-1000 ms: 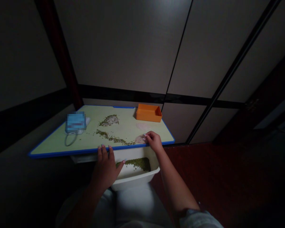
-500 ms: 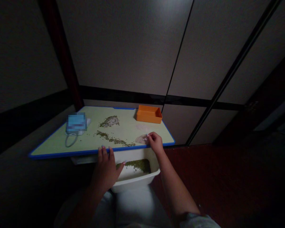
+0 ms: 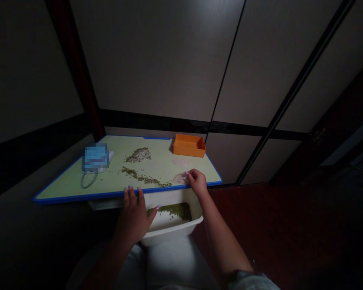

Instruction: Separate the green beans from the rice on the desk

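Observation:
My left hand (image 3: pixel 133 217) has its fingers spread, with the tips on the blue front edge of the table (image 3: pixel 78 169) and the thumb over the white basin (image 3: pixel 169 233). Small green beans (image 3: pixel 180 210), like mung beans, lie inside that basin. At the table's front right, my right hand (image 3: pixel 197 182) is closed in a pinch beside a small pinkish patch of fine bits (image 3: pixel 180 178); what the fingertips hold is too small to make out. A strip of loose green beans (image 3: pixel 145 178) runs to the left of it. Farther back sits a pile of pale and green grains (image 3: pixel 139 154).
An orange open box (image 3: pixel 189 146) stands at the table's back right corner, with another faint pinkish patch (image 3: pixel 180 162) in front of it. At the left is a device with a blurred screen (image 3: pixel 95 157) and a grey cable loop (image 3: pixel 89 180). Cabinet panels (image 3: pixel 157 64) rise behind.
The view has shifted very slightly. Both hands stay in nearly the same places, and the bean strip and pile look the same.

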{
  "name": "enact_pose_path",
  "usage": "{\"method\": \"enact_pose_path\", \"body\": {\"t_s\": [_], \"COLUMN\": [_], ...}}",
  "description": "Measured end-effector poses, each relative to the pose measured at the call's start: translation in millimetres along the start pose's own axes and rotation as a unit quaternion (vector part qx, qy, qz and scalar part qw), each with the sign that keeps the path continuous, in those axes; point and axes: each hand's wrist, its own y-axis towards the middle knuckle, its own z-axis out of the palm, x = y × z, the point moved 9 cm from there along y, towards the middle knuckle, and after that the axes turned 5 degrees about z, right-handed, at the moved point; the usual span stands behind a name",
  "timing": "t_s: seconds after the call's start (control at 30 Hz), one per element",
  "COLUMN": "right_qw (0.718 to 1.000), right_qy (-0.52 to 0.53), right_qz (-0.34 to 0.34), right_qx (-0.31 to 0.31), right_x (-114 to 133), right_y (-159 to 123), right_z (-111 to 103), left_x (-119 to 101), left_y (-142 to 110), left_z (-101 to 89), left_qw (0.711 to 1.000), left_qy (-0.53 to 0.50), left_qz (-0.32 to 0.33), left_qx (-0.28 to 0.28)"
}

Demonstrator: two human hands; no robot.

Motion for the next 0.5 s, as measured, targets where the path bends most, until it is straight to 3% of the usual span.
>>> {"method": "enact_pose_path", "body": {"t_s": [0.3,0.5], "right_qw": [0.994,0.981], "right_qy": [-0.099,-0.189], "right_qz": [0.038,0.012], "right_qx": [-0.009,0.027], "right_x": [4,27], "right_y": [3,13], "right_z": [-1,12], "left_x": [1,-1], "left_y": [0,0], "left_z": [-0.4,-1.8], "left_qw": [1.0,1.0], "left_qy": [-0.004,-0.009], "left_qz": [-0.002,-0.003], "left_qx": [-0.005,-0.011]}}
